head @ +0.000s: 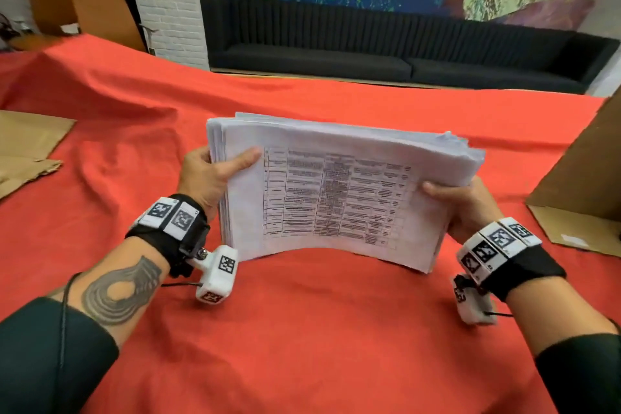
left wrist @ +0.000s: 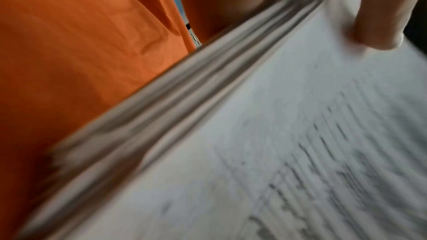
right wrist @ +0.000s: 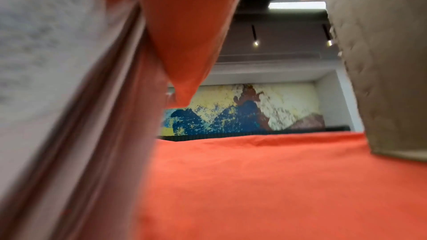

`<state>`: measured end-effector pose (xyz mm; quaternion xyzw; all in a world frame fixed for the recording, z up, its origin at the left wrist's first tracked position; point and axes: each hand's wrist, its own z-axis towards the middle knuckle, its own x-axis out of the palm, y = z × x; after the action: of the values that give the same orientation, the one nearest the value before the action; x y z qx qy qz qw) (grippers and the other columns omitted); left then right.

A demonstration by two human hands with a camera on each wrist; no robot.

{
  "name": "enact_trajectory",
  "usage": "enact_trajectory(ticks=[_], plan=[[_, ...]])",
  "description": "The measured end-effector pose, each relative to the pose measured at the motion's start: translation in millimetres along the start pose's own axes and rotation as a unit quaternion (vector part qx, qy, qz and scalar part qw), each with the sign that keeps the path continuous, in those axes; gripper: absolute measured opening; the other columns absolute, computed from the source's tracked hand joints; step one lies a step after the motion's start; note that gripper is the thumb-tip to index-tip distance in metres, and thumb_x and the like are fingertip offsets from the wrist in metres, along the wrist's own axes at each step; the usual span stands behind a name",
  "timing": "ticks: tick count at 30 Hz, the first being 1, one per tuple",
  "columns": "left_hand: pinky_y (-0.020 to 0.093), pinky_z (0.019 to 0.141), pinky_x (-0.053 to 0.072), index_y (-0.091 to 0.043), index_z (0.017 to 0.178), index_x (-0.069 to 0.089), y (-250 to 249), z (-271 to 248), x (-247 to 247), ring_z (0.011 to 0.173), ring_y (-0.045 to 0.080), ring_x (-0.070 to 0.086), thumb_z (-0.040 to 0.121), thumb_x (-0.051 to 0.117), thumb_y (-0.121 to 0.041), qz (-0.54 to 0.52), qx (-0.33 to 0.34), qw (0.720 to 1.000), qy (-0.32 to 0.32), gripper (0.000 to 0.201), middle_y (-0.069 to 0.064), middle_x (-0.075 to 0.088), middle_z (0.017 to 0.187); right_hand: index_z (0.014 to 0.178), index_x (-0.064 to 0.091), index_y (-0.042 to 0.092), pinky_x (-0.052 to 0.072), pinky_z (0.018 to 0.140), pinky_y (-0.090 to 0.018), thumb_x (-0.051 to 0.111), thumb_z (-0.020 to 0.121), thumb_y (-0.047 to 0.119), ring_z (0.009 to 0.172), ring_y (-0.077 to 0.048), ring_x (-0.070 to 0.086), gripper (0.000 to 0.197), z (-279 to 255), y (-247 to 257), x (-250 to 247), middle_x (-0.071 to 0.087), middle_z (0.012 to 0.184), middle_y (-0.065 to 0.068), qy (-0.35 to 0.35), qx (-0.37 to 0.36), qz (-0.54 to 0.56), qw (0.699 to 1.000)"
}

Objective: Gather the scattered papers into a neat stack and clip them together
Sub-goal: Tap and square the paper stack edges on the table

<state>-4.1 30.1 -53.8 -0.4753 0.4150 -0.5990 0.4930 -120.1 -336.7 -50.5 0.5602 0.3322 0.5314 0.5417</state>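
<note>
A thick stack of white printed papers [head: 336, 191] stands on its long lower edge on the red tablecloth [head: 302, 329], bowed a little, with a table of text facing me. My left hand [head: 215, 175] grips the stack's left side, thumb on the front sheet. My right hand [head: 460, 205] grips the right side, thumb on the front as well. In the left wrist view the stack [left wrist: 254, 143] shows blurred, with its layered edge and my thumb [left wrist: 381, 30] pressed on it. In the right wrist view the stack's edge [right wrist: 69, 107] fills the left. No clip is in view.
Flat brown cardboard [head: 27, 151] lies at the table's left edge. An upright cardboard box [head: 581, 178] stands at the right, close to my right hand. A black sofa [head: 386, 54] and a painted wall lie beyond the table's far edge.
</note>
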Motion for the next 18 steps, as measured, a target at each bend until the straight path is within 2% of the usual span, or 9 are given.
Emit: enact_trajectory(ticks=[2,4,6,9,10,13,15,16,18], plan=[[0.044,0.086,0.061,-0.006,0.101,0.076,3,-5,-3,0.086,0.025,0.076,0.051,0.101,-0.030,0.022,0.008,1.000,0.007,0.061,0.010,0.080,0.099,0.122,0.066,-0.004,0.062,0.082,-0.037,0.088,0.051,-0.001,0.090,-0.023,0.075,0.074,-4,-3,-3,0.077,0.105,-0.011,0.003,-0.009,-0.023,1.000],[0.048,0.088,0.062,-0.008,0.102,0.077,5,-13,4,0.089,0.025,0.077,0.055,0.097,-0.027,0.045,0.017,0.998,0.027,0.054,0.009,0.081,0.101,0.132,0.057,-0.010,0.061,0.089,-0.043,0.082,0.060,-0.008,0.097,-0.027,0.073,0.076,-8,-2,8,0.073,0.118,-0.018,0.014,-0.019,-0.031,0.999],[0.049,0.088,0.063,-0.010,0.098,0.078,3,-16,11,0.088,0.023,0.077,0.058,0.094,-0.027,0.052,0.035,0.998,0.010,0.046,0.006,0.081,0.099,0.131,0.058,-0.011,0.057,0.094,-0.052,0.079,0.062,-0.007,0.103,-0.035,0.070,0.072,-9,1,19,0.066,0.125,-0.030,0.015,-0.048,-0.029,0.998],[0.037,0.084,0.063,-0.015,0.097,0.078,-9,-15,10,0.085,0.013,0.076,0.063,0.095,-0.031,0.042,0.077,0.996,-0.005,0.041,-0.003,0.081,0.096,0.130,0.060,-0.007,0.056,0.096,-0.052,0.079,0.064,-0.010,0.109,-0.037,0.067,0.069,-10,13,25,0.064,0.128,-0.032,0.009,-0.093,-0.044,0.995],[0.031,0.081,0.062,-0.016,0.098,0.077,-13,-13,8,0.085,0.011,0.075,0.064,0.097,-0.033,0.033,0.091,0.995,0.000,0.043,-0.005,0.081,0.096,0.130,0.062,-0.005,0.056,0.095,-0.049,0.083,0.063,-0.007,0.108,-0.035,0.067,0.070,-11,17,24,0.067,0.125,-0.028,0.012,-0.097,-0.057,0.994],[0.020,0.076,0.055,-0.019,0.099,0.071,-26,-15,6,0.083,0.007,0.070,0.065,0.087,-0.045,0.021,0.127,0.992,0.015,0.046,-0.009,0.077,0.092,0.120,0.068,0.003,0.055,0.092,-0.043,0.100,0.048,0.026,0.103,-0.029,0.069,0.083,-17,29,22,0.074,0.114,-0.015,0.018,-0.104,-0.094,0.990],[0.019,0.070,0.051,-0.022,0.089,0.068,-31,-16,11,0.074,0.005,0.062,0.070,0.078,-0.055,0.016,0.130,0.991,0.002,0.039,-0.015,0.070,0.078,0.115,0.068,0.009,0.053,0.091,-0.043,0.102,0.040,0.038,0.099,-0.027,0.068,0.088,-21,35,24,0.073,0.109,-0.012,0.007,-0.119,-0.121,0.986],[0.020,0.063,0.047,-0.024,0.078,0.065,-33,-15,14,0.065,0.005,0.056,0.075,0.074,-0.057,0.016,0.125,0.992,-0.009,0.034,-0.017,0.064,0.067,0.116,0.068,0.014,0.052,0.092,-0.043,0.102,0.039,0.040,0.098,-0.025,0.067,0.088,-23,38,26,0.072,0.108,-0.009,-0.004,-0.133,-0.143,0.981],[0.024,0.053,0.035,-0.025,0.058,0.052,-36,-13,20,0.055,0.009,0.041,0.083,0.070,-0.054,0.020,0.114,0.993,-0.031,0.042,-0.015,0.047,0.056,0.124,0.064,0.021,0.052,0.096,-0.042,0.102,0.048,0.034,0.104,-0.021,0.069,0.086,-27,46,32,0.072,0.112,-0.007,-0.026,-0.185,-0.209,0.960]])
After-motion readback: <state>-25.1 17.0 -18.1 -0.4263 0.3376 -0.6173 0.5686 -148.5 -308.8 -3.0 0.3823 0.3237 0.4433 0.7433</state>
